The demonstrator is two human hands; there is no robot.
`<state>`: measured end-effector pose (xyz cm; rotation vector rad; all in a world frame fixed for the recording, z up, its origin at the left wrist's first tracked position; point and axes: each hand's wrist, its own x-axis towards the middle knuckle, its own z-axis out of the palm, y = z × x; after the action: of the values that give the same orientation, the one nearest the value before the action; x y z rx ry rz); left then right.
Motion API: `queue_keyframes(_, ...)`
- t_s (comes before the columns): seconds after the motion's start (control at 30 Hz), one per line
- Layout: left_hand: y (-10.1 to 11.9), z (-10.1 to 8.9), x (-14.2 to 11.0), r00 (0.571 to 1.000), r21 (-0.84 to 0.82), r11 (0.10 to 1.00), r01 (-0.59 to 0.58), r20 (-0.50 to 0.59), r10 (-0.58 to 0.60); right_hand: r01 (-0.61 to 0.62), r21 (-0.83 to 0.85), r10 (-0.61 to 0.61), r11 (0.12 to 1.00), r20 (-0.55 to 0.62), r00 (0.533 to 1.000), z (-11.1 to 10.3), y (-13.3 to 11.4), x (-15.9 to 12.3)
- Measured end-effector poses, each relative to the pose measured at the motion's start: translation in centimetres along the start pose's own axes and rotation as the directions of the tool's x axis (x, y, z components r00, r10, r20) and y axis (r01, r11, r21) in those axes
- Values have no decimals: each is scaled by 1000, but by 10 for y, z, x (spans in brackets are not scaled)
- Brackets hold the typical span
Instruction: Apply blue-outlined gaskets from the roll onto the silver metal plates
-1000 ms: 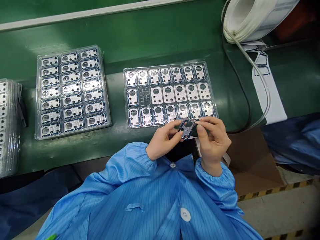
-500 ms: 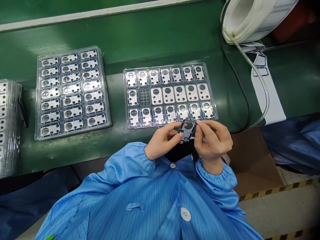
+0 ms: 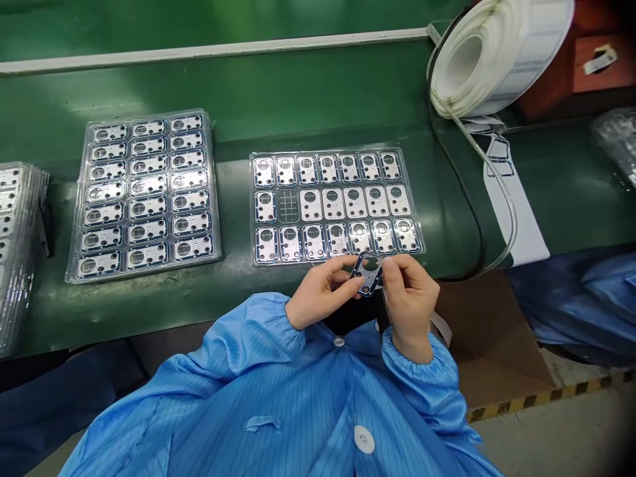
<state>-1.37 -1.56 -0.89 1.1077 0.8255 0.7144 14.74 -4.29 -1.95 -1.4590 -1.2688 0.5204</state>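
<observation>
My left hand [image 3: 320,293] pinches a small flat plate [image 3: 368,277] between thumb and fingers. The plate is thin, with rounded corners, a blue border, a large round opening near its far end and small holes. It is tilted in front of my chest. My right hand [image 3: 411,291] is closed at its upper right edge, thumb and forefinger pressed together; the exact contact is partly hidden. Just beyond my hands lies a clear plastic tray [image 3: 335,156] with rows of similar silver plates. One pocket [image 3: 289,205] in its middle row shows a bare grid floor.
At the left stands a stack of filled trays [image 3: 216,232], with another stack [image 3: 24,291] at the far left edge. To the right, a large roll of white labels [image 3: 517,59] trails a strip [image 3: 517,225] beside a dark cable. Below is a cardboard box [image 3: 497,344].
The view has shifted, so the bench and trays appear lower. My hands still hold the plate together; my right fingers have turned a little more upright at its edge.
</observation>
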Motion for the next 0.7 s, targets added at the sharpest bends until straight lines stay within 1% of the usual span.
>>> queue_keyframes(0.2,1,2,1,999,-13,1000,-1,-44,1,35,-17,-35,999,-3,999,4,-3,-2)
queue_keyframes(0.3,2,1,1,999,15,1000,13,-39,-13,44,-18,-44,999,12,999,4,-3,-2)
queue_keyframes(0.43,3,-1,0,999,44,998,40,-3,-40,29,0,-29,1000,29,999,3,-4,-4)
queue_keyframes(0.5,4,0,0,1000,78,997,17,-17,-16,21,11,-21,1000,32,999,3,-5,-4)
queue_keyframes(0.63,6,2,1,990,96,993,-63,-119,74,33,31,-35,999,56,998,2,-8,-6)
queue_keyframes(0.7,8,0,0,986,120,989,-82,-133,98,34,43,-37,998,76,996,2,-9,-7)
